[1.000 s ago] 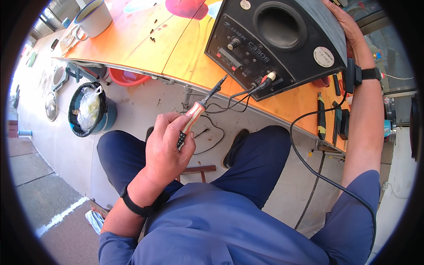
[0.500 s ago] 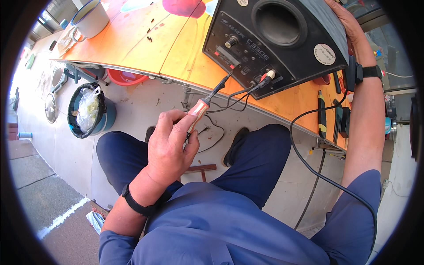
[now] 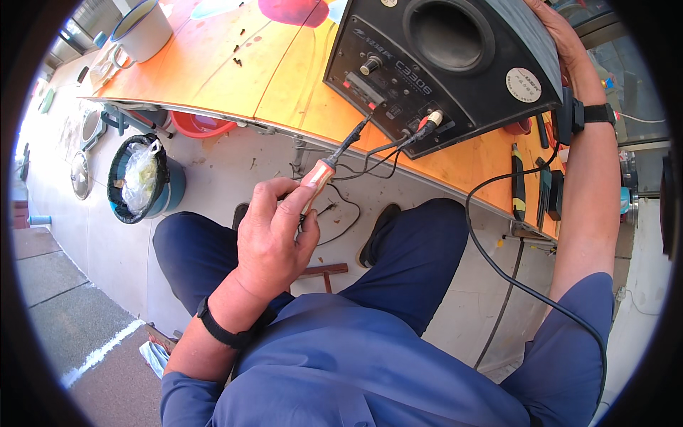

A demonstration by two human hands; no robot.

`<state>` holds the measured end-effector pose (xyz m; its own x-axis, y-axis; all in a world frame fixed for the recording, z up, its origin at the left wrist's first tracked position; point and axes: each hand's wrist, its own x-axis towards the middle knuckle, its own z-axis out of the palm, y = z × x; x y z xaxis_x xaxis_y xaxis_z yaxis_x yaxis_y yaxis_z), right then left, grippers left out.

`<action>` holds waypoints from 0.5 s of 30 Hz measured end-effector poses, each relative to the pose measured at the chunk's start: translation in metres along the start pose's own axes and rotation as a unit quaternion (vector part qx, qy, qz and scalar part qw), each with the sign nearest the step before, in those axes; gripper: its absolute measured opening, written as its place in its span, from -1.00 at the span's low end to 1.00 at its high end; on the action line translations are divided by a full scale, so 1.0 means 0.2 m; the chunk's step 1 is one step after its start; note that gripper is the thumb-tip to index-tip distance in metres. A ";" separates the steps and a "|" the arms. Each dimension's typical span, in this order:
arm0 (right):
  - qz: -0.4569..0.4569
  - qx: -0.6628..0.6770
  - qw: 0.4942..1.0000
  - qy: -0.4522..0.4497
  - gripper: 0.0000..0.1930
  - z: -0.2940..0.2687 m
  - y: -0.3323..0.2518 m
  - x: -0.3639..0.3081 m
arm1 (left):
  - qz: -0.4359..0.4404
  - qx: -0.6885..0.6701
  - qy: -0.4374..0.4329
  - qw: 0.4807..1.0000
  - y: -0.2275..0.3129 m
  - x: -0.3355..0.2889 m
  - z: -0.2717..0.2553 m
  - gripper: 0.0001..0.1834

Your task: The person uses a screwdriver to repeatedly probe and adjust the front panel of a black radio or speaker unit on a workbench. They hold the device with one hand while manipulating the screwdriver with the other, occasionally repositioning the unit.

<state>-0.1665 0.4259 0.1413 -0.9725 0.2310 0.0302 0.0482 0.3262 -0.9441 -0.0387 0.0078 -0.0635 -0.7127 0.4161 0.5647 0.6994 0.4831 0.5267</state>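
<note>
A black speaker box [image 3: 473, 92] stands on the orange tabletop with its panel of knobs, sockets and a round port facing me. My left hand [image 3: 274, 231] is closed round the orange-and-white handle of a screwdriver [image 3: 318, 178]. The screwdriver's dark shaft reaches up to the panel, its tip by the small red terminals [image 3: 371, 107]. Right of the tip, plugs with black cables [image 3: 427, 128] sit in the sockets. My right hand [image 3: 569, 53] grips the speaker's grey right side; its fingertips run out of view at the top.
On the orange table [image 3: 213, 78] stand an enamel mug [image 3: 146, 35] and several small dark screws [image 3: 237, 62]. A utility knife [image 3: 519, 185] lies near the right edge. Below are a lined bin [image 3: 171, 188] and a red basin [image 3: 203, 124]. A black cable [image 3: 491, 256] runs from my right wrist.
</note>
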 end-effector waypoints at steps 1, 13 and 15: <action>0.000 0.000 1.000 0.000 -0.64 0.00 0.00 0.00 | 0.001 0.002 0.002 1.000 0.00 0.00 0.00 -0.43; -0.004 -0.002 1.000 0.003 -0.65 0.01 0.00 0.00 | -0.001 0.001 -0.003 1.000 0.00 -0.01 0.01 -0.43; -0.004 -0.002 1.000 0.004 -0.65 0.01 0.00 0.00 | 0.001 0.005 0.000 1.000 -0.01 -0.01 0.01 -0.45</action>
<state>-0.1668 0.4238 0.1396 -0.9710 0.2359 0.0399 0.0420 0.3325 -0.9422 -0.0380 0.0077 -0.0670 -0.7114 0.4169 0.5657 0.7002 0.4895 0.5198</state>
